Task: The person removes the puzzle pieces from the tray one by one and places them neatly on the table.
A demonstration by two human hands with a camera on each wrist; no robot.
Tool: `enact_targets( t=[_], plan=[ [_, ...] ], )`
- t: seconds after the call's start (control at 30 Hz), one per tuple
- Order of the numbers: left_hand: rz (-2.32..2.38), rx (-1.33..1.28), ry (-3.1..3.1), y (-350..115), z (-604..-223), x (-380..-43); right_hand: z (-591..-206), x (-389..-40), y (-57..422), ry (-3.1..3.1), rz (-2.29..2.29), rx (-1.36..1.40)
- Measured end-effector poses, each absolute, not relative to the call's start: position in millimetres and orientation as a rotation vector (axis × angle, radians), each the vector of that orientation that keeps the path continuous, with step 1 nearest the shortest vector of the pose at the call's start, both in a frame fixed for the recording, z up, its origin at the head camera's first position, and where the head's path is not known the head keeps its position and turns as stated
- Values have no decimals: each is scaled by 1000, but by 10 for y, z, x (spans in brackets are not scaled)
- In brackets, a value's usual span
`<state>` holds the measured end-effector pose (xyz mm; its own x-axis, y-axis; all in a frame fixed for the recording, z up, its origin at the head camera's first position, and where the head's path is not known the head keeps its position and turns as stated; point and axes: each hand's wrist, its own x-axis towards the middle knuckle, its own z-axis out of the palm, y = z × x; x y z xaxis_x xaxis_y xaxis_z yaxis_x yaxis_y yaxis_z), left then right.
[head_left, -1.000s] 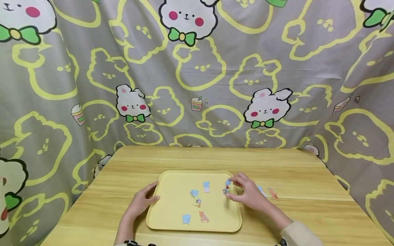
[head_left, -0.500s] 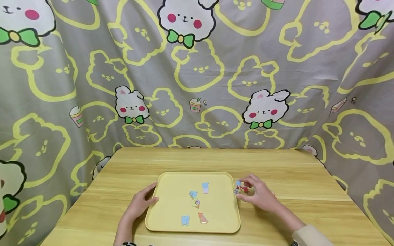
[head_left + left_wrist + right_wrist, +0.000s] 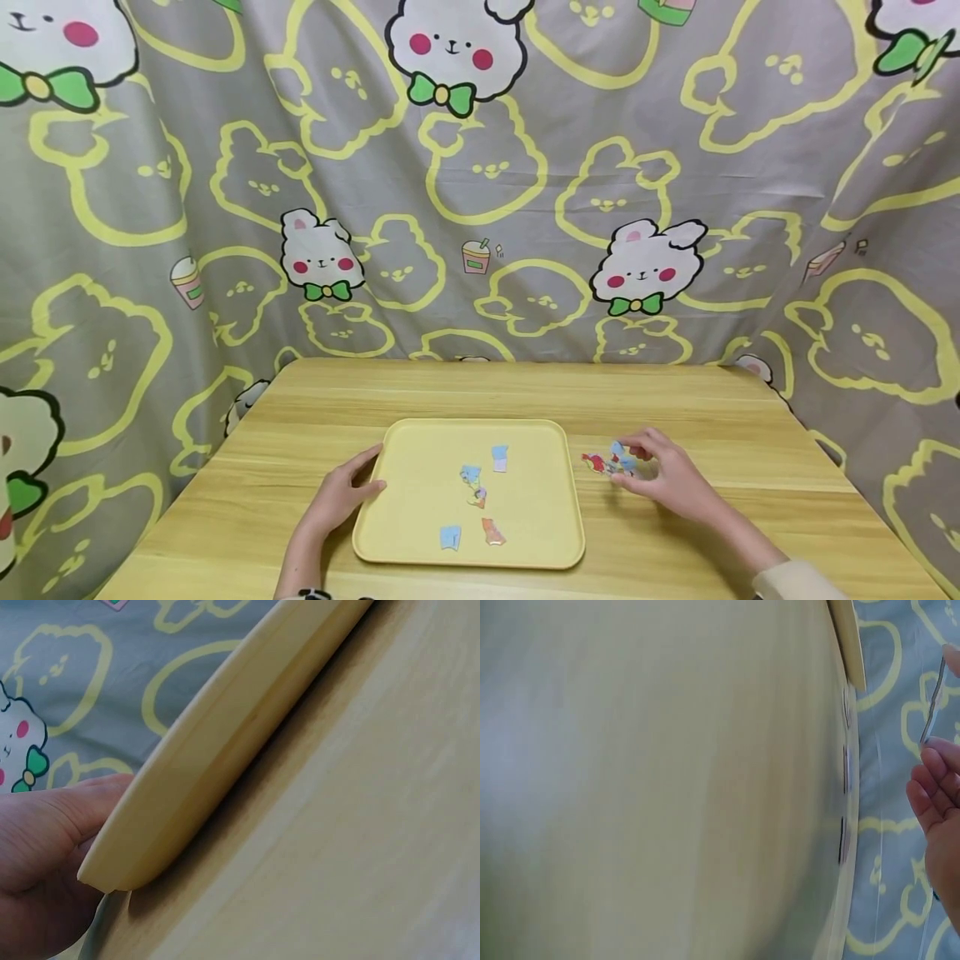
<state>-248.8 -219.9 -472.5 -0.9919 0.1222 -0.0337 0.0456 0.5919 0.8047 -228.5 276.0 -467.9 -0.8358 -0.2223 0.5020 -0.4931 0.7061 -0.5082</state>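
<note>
My left hand (image 3: 341,492) grips the left rim of a yellow tray (image 3: 405,508); the left wrist view shows the tray's edge (image 3: 195,757) between thumb and fingers. To the right of the tray, my right hand (image 3: 675,482) pinches a puzzle piece (image 3: 617,452) with blue and red print, just above the table. Seen edge-on in the right wrist view, the held puzzle piece (image 3: 933,705) is thin and upright. Beside it lies a red puzzle piece (image 3: 594,463). Other pieces near the hand are partly hidden by it.
On the tray lie a blue-and-pink piece (image 3: 500,458), a colourful cluster (image 3: 472,477), a blue piece (image 3: 450,537) and an orange piece (image 3: 492,532). A wooden table (image 3: 712,400) carries everything. Behind it hangs a patterned grey curtain (image 3: 420,183).
My right hand has moved right, from above the tray's right edge to above the table, carrying the puzzle piece. The red piece beside it has come into view. My left hand stays on the tray.
</note>
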Motion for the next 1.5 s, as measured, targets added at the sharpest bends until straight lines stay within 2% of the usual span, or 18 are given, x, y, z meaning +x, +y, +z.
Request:
enact_targets(
  t=[0.8, 1.5],
  plan=[
    [1374, 152, 2743, -2200, -4740, -2514, -4695, -2175, 3425, -2619, 819, 446],
    [1375, 150, 2755, -2206, -4758, -2519, -4703, -2139, 3727, -2637, 766, 585]
  ],
)
